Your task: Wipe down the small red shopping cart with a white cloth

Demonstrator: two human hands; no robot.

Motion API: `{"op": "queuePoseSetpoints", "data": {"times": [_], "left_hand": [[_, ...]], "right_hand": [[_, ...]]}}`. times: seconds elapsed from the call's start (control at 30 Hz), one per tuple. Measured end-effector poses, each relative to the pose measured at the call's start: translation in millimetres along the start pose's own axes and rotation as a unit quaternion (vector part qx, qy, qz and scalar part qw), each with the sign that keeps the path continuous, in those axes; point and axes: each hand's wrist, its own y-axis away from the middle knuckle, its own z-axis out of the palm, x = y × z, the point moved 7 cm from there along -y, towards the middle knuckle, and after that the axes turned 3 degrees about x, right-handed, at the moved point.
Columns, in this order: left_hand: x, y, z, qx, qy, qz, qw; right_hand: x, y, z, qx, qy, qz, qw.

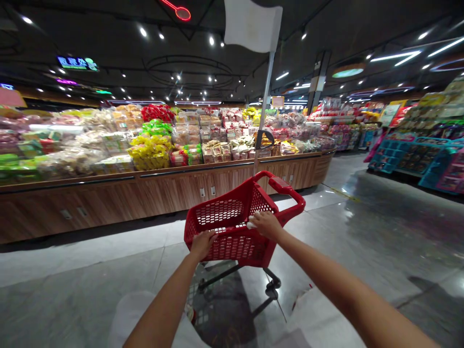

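1. Our left hand (202,244) curls closed over the near rim of the red plastic shopping cart (232,237).
2. Our right hand (266,225) grips its right rim, pressing a white tissue (252,223) there.
3. The cart stands lower centre on the tiled floor (72,275).
4. Beyond it, a wooden bench (108,200) carries bagged snacks (152,152).

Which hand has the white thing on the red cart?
The right hand: a white scrap, maybe tissue, pokes out from under it at the rim of the red shopping cart. The left hand shows nothing white.
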Motion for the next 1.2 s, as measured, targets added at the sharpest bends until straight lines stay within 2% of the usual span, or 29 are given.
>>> {"op": "queuePoseSetpoints", "data": {"times": [0.07,0.13,0.2,0.27,0.37,0.5,0.57,0.6,0.63,0.7,0.87,0.93,0.97,1.0,1.07,1.2], "left_hand": [[0,3,-0.1,0.011,-0.004,-0.006,1.0],[4,6,1.2,0.023,-0.01,-0.01,1.0],[9,8,3.0,0.032,-0.013,-0.014,0.999],[13,11,5.1,0.038,-0.013,-0.023,0.999],[17,14,8.1,0.048,-0.014,-0.035,0.998],[14,16,9.2,0.057,-0.011,-0.033,0.998],[8,16,7.8,0.051,-0.008,-0.029,0.998],[5,17,7.1,0.044,-0.005,-0.026,0.999],[2,17,6.3,0.035,-0.001,-0.024,0.999],[-3,19,4.9,0.02,0.005,-0.023,1.0],[-2,22,2.3,0.022,-0.014,-0.043,0.999],[4,20,3.1,0.019,-0.024,-0.052,0.998],[8,19,3.7,0.017,-0.027,-0.056,0.998],[11,17,4.1,0.017,-0.028,-0.059,0.998],[17,15,5.4,0.018,-0.028,-0.061,0.998],[20,13,11.5,0.031,-0.031,-0.055,0.998]], "right_hand": [[30,15,-16,-0.003,0.018,-0.01,1.0],[53,25,-30,0.01,0.031,0.031,0.999],[59,27,-35,0.017,0.037,0.071,0.997],[40,22,-29,0.007,0.033,0.064,0.997],[-17,2,-7,-0.016,0.005,0.02,1.0],[-86,-29,18,-0.007,-0.029,0.012,0.999],[-100,-35,23,-0.003,-0.031,-0.009,0.999],[-100,-35,23,-0.006,-0.027,-0.023,0.999],[-93,-32,21,-0.012,-0.02,-0.037,0.999],[-62,-18,12,-0.031,0.002,-0.051,0.998],[51,32,-23,-0.041,0.056,-0.021,0.997],[72,39,-29,-0.041,0.057,-0.002,0.998],[72,38,-28,-0.043,0.052,0.002,0.998],[65,33,-24,-0.046,0.047,0.002,0.998],[32,16,-9,-0.052,0.037,-0.004,0.998],[-70,-29,21,-0.038,0.005,-0.037,0.999]]}}
